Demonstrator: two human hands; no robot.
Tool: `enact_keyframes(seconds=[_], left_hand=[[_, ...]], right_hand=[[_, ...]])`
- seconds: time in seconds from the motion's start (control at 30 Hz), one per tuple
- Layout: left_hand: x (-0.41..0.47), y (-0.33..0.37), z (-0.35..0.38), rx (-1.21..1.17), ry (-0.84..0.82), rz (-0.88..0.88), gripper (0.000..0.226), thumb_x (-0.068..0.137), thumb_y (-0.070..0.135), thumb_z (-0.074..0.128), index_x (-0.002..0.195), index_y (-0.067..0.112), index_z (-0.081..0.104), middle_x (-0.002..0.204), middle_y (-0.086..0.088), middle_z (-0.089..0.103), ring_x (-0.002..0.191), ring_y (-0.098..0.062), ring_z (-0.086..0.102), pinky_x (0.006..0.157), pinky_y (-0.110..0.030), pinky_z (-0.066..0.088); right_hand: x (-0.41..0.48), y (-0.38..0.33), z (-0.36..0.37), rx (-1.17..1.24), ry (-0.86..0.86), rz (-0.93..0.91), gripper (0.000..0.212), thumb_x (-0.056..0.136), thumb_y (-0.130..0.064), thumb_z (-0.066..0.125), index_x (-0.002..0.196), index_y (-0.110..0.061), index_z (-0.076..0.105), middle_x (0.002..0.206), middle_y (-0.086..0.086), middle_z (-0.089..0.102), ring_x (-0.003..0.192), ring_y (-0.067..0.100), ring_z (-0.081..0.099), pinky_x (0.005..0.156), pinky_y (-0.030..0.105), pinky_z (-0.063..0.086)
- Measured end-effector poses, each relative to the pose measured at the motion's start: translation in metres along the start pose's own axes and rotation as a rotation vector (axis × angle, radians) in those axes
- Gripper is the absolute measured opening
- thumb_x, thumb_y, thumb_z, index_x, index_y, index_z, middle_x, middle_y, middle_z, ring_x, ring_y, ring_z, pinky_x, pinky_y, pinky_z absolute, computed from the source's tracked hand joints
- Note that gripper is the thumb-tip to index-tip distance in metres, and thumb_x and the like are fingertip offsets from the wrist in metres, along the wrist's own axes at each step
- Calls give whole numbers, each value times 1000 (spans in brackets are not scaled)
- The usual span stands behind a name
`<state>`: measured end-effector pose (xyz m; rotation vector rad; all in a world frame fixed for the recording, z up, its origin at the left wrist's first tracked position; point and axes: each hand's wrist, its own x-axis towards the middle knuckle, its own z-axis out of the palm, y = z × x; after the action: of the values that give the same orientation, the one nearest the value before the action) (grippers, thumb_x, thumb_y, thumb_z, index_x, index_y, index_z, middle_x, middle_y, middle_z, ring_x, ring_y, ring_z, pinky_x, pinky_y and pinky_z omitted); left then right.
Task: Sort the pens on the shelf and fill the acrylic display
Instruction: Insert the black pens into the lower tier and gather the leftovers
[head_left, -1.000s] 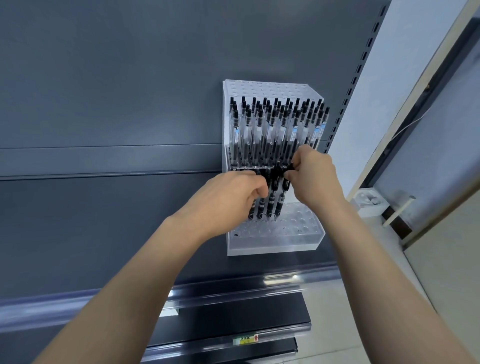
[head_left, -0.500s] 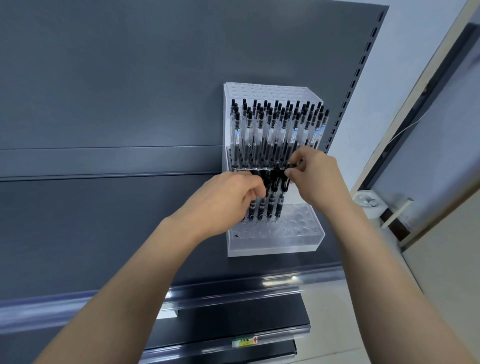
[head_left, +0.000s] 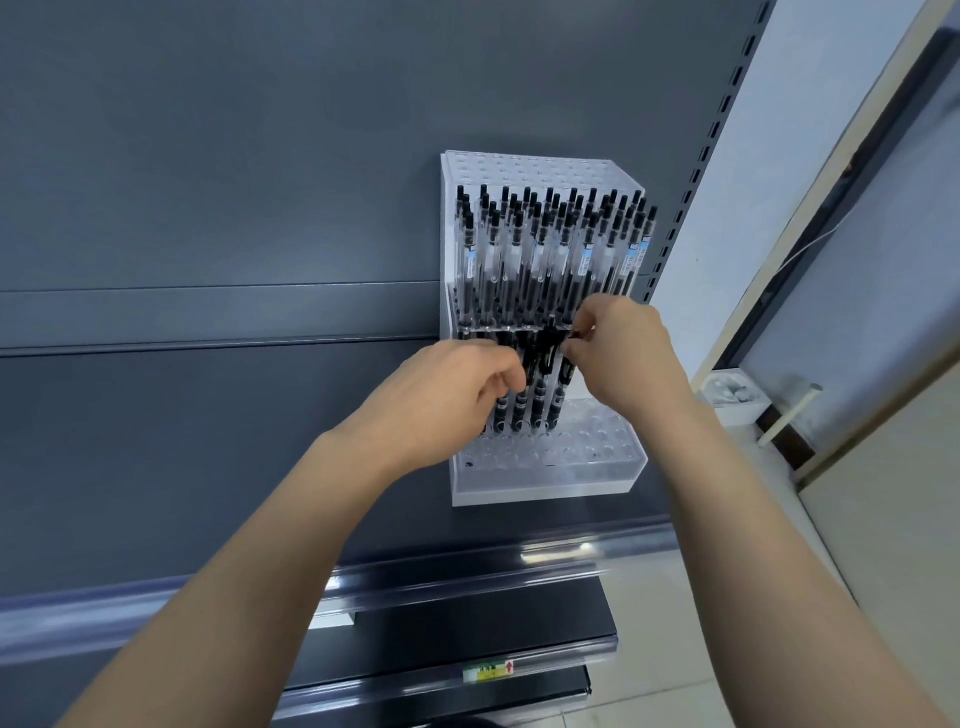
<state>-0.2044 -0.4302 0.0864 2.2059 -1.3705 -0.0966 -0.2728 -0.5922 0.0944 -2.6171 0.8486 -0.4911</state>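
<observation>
Frosted empty holes fronting the acrylic display (head_left: 545, 486) are waiting just below the left hand (head_left: 452, 400), gripping an upright pen bundle (head_left: 537, 400), and the right hand (head_left: 628, 358), pinching one pen's top, full rows (head_left: 545, 249) standing behind.

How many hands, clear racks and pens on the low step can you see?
hands: 2, the left hand and the right hand
clear rack: 1
pens on the low step: 4 showing between the hands; more may hide behind them
Total: 7
</observation>
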Motion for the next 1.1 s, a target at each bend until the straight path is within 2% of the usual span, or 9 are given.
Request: enact_keyframes(seconds=[0.1,0.2,0.33,0.5,0.7,0.87,0.97,1.03,1.1], left_hand=[[1,-2,0,-1,2,9,34,91,-1,39,101,19,66,86,12,54,68,6,47,69,-23,41],[1,-2,0,0,-3,4,34,91,-1,40,102,19,66,88,11,55,68,2,48,69,-23,40],[1,-2,0,5,3,10,35,90,0,39,101,19,66,89,11,56,76,-7,51,73,-28,45],[1,-7,0,-3,2,-10,35,89,-1,40,99,20,66,86,11,55,67,1,48,67,-22,37],[1,-8,1,-13,5,-6,34,90,0,40,100,19,66,86,10,55,76,-10,50,70,-25,41],[3,-7,1,-14,10,0,35,90,0,39,99,19,66,89,9,58,80,-12,55,75,-32,49],[3,-6,1,-6,6,-3,35,89,-1,39,99,20,66,89,9,58,81,-12,55,76,-34,49],[3,-6,0,-2,6,-6,36,90,-1,39,100,20,66,90,8,59,81,-10,54,75,-33,49],[4,-5,-1,1,7,-15,36,90,-2,38,100,19,66,92,7,61,76,-8,53,71,-28,46]], right_hand=[[1,1,-7,-11,28,-12,15,87,-3,57,98,-11,62,94,9,65,82,26,56,67,30,45],[0,-6,-12,44,70,-88,29,88,0,52,108,-14,66,100,7,67,89,24,61,76,30,49],[0,-13,-7,29,41,-177,19,91,-12,57,105,-13,69,99,5,70,93,22,62,84,35,51],[1,-14,-7,7,-39,-159,10,91,-13,60,92,-12,70,90,5,68,87,20,60,78,32,51],[6,-14,-8,-15,-76,-124,8,89,-12,63,87,-11,71,87,7,69,82,20,62,75,34,54],[5,-17,-11,-32,-113,-126,7,88,-13,64,92,-11,70,91,7,68,84,20,60,75,32,51],[1,-18,-19,-29,-142,-134,18,88,-17,65,105,-12,67,97,5,67,92,21,61,82,33,51],[-2,-20,-28,-12,-96,-142,24,89,-15,63,113,-12,65,103,4,67,95,21,61,84,30,49],[-4,-21,-37,11,-24,-149,23,91,-11,58,113,-13,66,103,4,68,94,21,62,86,29,49]])
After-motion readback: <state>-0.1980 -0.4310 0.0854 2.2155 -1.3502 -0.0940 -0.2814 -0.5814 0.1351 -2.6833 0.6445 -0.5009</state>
